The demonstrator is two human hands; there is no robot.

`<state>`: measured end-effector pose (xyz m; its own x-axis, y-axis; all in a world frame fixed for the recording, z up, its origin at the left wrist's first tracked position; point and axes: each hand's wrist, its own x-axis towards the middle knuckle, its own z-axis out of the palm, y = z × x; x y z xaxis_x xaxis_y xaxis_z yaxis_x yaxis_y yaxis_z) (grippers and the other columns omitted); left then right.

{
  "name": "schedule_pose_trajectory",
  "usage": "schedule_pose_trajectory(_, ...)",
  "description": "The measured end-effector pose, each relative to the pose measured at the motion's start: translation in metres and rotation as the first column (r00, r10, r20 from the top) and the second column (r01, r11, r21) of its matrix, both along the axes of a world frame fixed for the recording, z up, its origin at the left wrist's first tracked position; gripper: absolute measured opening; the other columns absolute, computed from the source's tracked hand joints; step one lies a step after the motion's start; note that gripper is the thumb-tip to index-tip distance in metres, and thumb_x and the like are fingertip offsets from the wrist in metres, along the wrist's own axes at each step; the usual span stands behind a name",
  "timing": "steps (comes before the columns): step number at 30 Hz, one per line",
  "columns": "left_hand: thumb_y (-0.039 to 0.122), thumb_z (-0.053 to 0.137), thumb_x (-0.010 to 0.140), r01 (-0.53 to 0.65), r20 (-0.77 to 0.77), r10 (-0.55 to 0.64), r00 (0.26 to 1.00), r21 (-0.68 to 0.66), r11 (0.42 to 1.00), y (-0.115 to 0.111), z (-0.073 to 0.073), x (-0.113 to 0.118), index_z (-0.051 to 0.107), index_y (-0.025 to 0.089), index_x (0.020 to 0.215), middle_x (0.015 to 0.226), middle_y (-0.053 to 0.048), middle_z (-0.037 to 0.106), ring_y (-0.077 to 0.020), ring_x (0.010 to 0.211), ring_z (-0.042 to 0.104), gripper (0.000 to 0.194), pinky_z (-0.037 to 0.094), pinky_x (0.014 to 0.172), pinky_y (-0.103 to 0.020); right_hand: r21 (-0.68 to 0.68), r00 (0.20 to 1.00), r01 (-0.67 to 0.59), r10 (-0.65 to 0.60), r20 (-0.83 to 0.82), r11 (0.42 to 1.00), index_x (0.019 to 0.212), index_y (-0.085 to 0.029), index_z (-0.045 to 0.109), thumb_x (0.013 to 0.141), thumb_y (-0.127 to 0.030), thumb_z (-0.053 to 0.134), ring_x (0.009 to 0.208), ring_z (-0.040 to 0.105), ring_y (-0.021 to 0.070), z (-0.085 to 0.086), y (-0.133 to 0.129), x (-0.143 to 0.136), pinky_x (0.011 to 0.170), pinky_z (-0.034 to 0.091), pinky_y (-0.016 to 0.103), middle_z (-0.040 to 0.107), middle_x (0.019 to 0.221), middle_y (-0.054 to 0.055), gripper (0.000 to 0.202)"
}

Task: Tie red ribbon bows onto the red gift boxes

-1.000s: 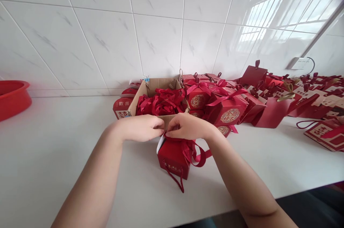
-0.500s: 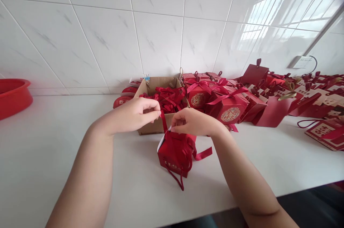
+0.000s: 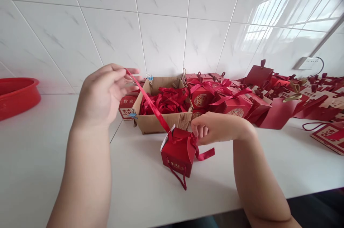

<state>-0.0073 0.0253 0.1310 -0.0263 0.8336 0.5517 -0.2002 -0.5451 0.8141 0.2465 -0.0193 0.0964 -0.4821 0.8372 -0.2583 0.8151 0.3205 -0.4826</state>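
Note:
A small red gift box with a rope handle and gold lettering stands on the white table. Red ribbon runs taut from its top up to my left hand, which pinches the far end, raised at the left. Another ribbon tail sticks out on the box's right. My right hand is closed at the top right of the box, fingers curled against the ribbon there; its fingertips are partly hidden.
Behind the box is a cardboard carton heaped with red ribbons. Finished-looking red boxes with bows are stacked beside it. More red bags crowd the right. A red plastic basin stands far left. A tiled wall closes the back.
My left hand has moved left and up, drawing the ribbon out long and straight. My right hand has shifted right, to the box's right side. The view has turned slightly left.

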Motion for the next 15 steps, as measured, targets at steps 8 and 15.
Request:
schedule_pose_trajectory(8,0.016,0.048,0.071,-0.069,0.31,0.055,0.949,0.033,0.997,-0.001,0.01,-0.019,0.054,0.017,0.061,0.067,-0.002,0.054,-0.0149,0.065,0.057,0.011,0.05,0.058,-0.029,0.039,0.995,-0.063,0.059,0.079,0.997,0.083,-0.022,0.057,0.063,-0.044,0.074,0.079,0.056,0.019,-0.011,0.011,-0.018,0.056,0.038,0.026,0.061,0.093,0.002,0.033)
schedule_pose_trajectory(15,0.013,0.047,0.069,-0.025,0.384,-0.012,0.923,0.093,0.995,-0.01,0.016,-0.026,0.055,0.013,0.058,0.065,-0.001,0.043,-0.0127,0.061,0.051,0.014,0.043,0.047,-0.025,-0.042,0.983,0.002,0.006,0.184,0.999,0.088,-0.022,0.048,0.059,-0.028,0.073,0.079,0.056,0.0198,-0.02,0.023,-0.016,0.055,0.039,0.026,0.058,0.096,0.003,0.039)
